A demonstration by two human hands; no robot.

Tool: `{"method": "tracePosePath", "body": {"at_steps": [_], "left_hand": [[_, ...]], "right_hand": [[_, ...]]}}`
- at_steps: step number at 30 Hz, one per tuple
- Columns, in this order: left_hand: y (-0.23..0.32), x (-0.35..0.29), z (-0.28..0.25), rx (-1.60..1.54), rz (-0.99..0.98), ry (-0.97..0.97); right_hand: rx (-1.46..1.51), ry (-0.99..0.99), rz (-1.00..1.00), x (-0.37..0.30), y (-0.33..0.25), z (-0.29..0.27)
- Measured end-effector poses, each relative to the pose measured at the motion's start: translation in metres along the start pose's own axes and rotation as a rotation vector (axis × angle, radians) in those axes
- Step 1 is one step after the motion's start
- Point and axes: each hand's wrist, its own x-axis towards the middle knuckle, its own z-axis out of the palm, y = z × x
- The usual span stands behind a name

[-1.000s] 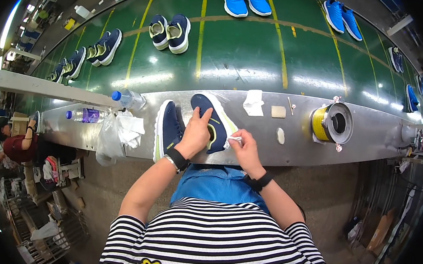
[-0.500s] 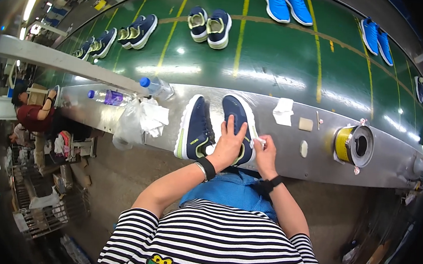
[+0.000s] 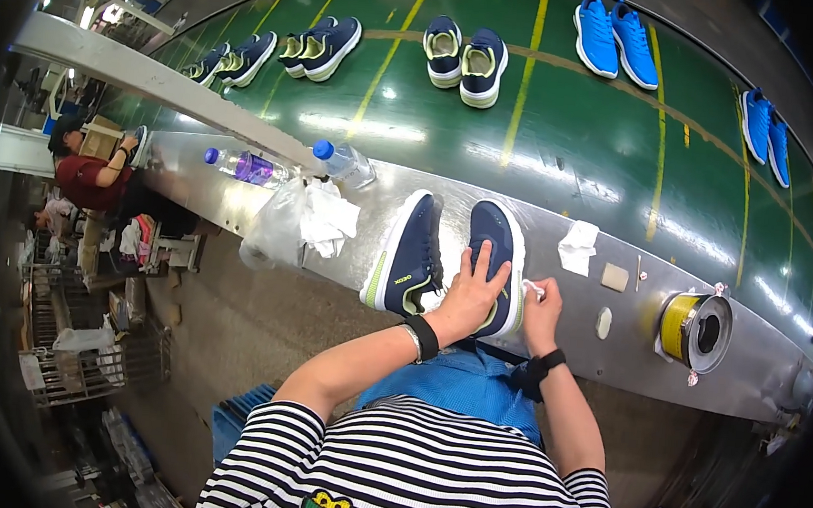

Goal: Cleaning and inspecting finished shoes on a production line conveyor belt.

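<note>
Two navy sneakers with white soles and lime linings rest on the metal ledge, toes away from me. My left hand (image 3: 468,302) lies over the right-hand sneaker (image 3: 492,230), fingers spread across its upper, holding it against the ledge. Beside that sneaker's outer sole, my right hand (image 3: 543,314) pinches a small white wad of cloth or tissue (image 3: 532,289). Its tip is at the sole edge; whether it touches I cannot tell. To the left stands the other sneaker (image 3: 406,259), touched by neither hand. White stuffing shows near its opening.
Beyond the metal ledge (image 3: 611,318) runs a green conveyor (image 3: 588,125) with navy and bright blue shoe pairs. Two bottles, a plastic bag (image 3: 275,229) and white paper (image 3: 328,221) lie left; a yellow tin (image 3: 682,328) and small pads lie right. A person (image 3: 93,172) works far left.
My view has turned, so the whole scene sits further right and slightly lower. Both hands stay at the same sneaker, with only a slight shift of the right hand along its outer side.
</note>
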Motion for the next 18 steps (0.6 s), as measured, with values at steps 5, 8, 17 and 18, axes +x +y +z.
{"method": "tracePosePath", "body": {"at_steps": [5,8,17,18], "left_hand": [[-0.019,-0.020,-0.010,-0.102,-0.028,-0.052],[-0.030,-0.030,-0.019,-0.115,0.000,-0.049],[-0.104,-0.102,-0.054,-0.279,-0.352,0.362],[-0.127,-0.105,-0.040,-0.282,-0.387,0.321]], "right_hand": [[0.168,-0.017,0.146,0.001,-0.014,0.008],[0.433,0.013,0.284,-0.002,-0.024,0.005],[0.404,-0.251,-0.038,-0.031,-0.141,0.064],[0.324,-0.259,-0.095,-0.031,-0.154,0.083]]}}
